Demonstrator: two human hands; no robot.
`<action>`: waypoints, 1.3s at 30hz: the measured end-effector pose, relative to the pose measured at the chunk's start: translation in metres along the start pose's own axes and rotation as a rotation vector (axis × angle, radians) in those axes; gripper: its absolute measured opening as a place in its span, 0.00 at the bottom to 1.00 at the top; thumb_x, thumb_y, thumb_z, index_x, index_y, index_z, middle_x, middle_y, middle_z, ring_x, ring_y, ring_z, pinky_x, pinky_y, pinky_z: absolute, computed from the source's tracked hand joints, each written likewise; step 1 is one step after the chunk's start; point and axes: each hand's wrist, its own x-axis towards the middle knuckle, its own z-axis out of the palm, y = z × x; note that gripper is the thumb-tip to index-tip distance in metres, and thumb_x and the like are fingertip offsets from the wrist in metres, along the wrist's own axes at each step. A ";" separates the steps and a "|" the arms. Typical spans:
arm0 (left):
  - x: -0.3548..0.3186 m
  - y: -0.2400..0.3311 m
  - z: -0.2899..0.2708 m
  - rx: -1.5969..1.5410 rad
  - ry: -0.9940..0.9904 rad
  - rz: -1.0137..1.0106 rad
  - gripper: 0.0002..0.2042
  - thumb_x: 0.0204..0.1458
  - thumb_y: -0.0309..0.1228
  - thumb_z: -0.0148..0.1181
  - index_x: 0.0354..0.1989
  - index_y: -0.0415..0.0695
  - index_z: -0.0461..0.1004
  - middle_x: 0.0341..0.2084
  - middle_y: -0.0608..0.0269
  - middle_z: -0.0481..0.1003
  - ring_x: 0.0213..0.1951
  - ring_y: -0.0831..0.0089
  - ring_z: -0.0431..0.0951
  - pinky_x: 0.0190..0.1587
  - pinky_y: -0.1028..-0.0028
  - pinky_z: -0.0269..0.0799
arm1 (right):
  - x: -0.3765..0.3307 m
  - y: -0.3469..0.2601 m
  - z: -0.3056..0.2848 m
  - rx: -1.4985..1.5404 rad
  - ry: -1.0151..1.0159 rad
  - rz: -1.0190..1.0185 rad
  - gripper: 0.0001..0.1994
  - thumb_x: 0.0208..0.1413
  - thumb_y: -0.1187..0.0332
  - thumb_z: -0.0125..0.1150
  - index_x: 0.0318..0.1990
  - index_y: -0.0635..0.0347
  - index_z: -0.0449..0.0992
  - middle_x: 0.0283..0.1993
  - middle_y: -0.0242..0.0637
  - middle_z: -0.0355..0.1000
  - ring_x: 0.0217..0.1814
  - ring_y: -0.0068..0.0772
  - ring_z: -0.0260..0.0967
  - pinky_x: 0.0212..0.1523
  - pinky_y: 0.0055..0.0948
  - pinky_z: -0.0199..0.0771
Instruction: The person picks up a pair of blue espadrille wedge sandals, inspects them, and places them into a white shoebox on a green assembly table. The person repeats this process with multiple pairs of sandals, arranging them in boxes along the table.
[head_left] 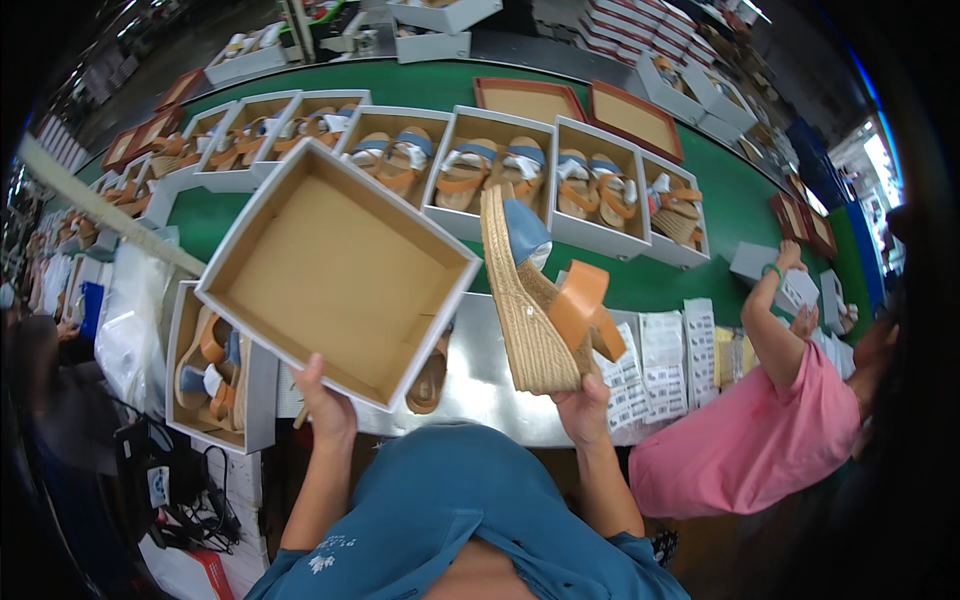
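Note:
My left hand [327, 402] grips the near edge of a white shoe box [335, 275], tilted so its bare tan inside faces me. Raised beside it, a wedge sandal [528, 310] with a woven sole, blue toe strap and orange ankle strap is held at the heel by my right hand [585, 402]. White stuffing shows under its blue strap. Another sandal [428, 382] lies on the metal worktop [480, 400], partly hidden by the box. At the left, a white box [258, 395] holds a pair of similar sandals.
Open boxes of sandals [495, 125] line the green conveyor belt [430, 82], with red-brown lids [630, 118] behind. Label sheets [662, 365] lie right of my right hand. A co-worker in a pink shirt [735, 430] handles a white box [757, 262]. A pale pole [110, 205] slants at the left.

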 end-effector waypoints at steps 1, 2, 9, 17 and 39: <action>-0.001 -0.001 0.005 0.007 -0.016 0.018 0.33 0.54 0.51 0.52 0.62 0.40 0.59 0.55 0.55 0.66 0.58 0.63 0.66 0.61 0.65 0.60 | 0.005 -0.010 0.012 -0.058 -0.043 -0.013 0.43 0.51 0.42 0.55 0.66 0.67 0.54 0.59 0.46 0.65 0.55 0.37 0.71 0.46 0.34 0.78; -0.003 -0.003 0.013 0.015 -0.030 0.036 0.33 0.54 0.52 0.52 0.62 0.41 0.59 0.55 0.55 0.66 0.58 0.63 0.66 0.61 0.65 0.60 | 0.012 -0.020 0.025 -0.116 -0.087 -0.028 0.45 0.50 0.41 0.56 0.66 0.68 0.53 0.60 0.46 0.64 0.56 0.37 0.70 0.45 0.32 0.77; -0.018 0.036 0.029 -0.288 -0.083 -0.097 0.38 0.50 0.58 0.47 0.64 0.43 0.56 0.57 0.52 0.64 0.59 0.59 0.65 0.61 0.61 0.63 | 0.023 -0.053 0.126 -0.832 -0.264 0.024 0.13 0.61 0.65 0.56 0.44 0.67 0.76 0.20 0.35 0.73 0.19 0.20 0.70 0.23 0.20 0.69; -0.014 0.053 -0.036 -0.391 0.109 0.048 0.37 0.48 0.54 0.49 0.63 0.43 0.57 0.56 0.54 0.65 0.58 0.58 0.67 0.60 0.60 0.64 | 0.062 0.112 0.020 -0.755 0.092 0.286 0.17 0.64 0.61 0.52 0.52 0.66 0.69 0.37 0.35 0.73 0.36 0.20 0.72 0.31 0.20 0.71; -0.009 0.037 -0.038 -0.644 -0.496 -0.312 0.29 0.48 0.29 0.56 0.60 0.34 0.60 0.51 0.46 0.71 0.52 0.53 0.74 0.58 0.58 0.70 | 0.076 0.057 -0.059 -0.599 -0.069 0.441 0.19 0.62 0.60 0.55 0.55 0.63 0.72 0.45 0.36 0.73 0.43 0.24 0.71 0.40 0.24 0.75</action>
